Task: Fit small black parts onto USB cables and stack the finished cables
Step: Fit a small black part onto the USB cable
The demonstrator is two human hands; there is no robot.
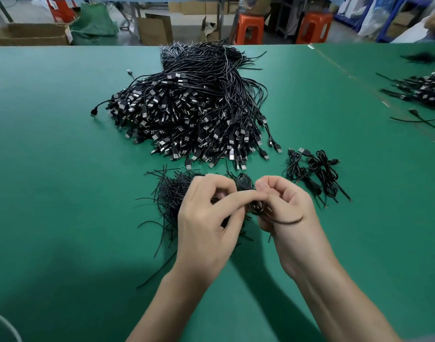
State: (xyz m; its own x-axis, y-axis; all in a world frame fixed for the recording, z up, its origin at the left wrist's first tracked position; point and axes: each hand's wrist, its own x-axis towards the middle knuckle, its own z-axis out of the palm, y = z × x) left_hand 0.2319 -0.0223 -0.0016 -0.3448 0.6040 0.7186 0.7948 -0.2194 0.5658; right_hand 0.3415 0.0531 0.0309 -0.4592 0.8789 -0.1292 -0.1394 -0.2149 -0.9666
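Nearest you, on the near side of the big heap of USB cables (191, 114), both your hands meet over one coiled cable (255, 206). Your right hand (283, 208) is curled tightly round the coil, likely to stop it springing apart, and a loose tail trails across your wrist. Your left hand (206, 218) reaches its forefinger across and pinches at the coil's middle; whether a tie is already in that pinch is hidden. You work right above the loose pile of thin black ties (169, 193), which keeps the next one within reach. The few finished bundles (315, 171) lie just right of the heap's near edge. Everything rests on a green table mat (51, 169). Beyond the heap stand cardboard boxes (36, 33) and orange stools (251, 28).
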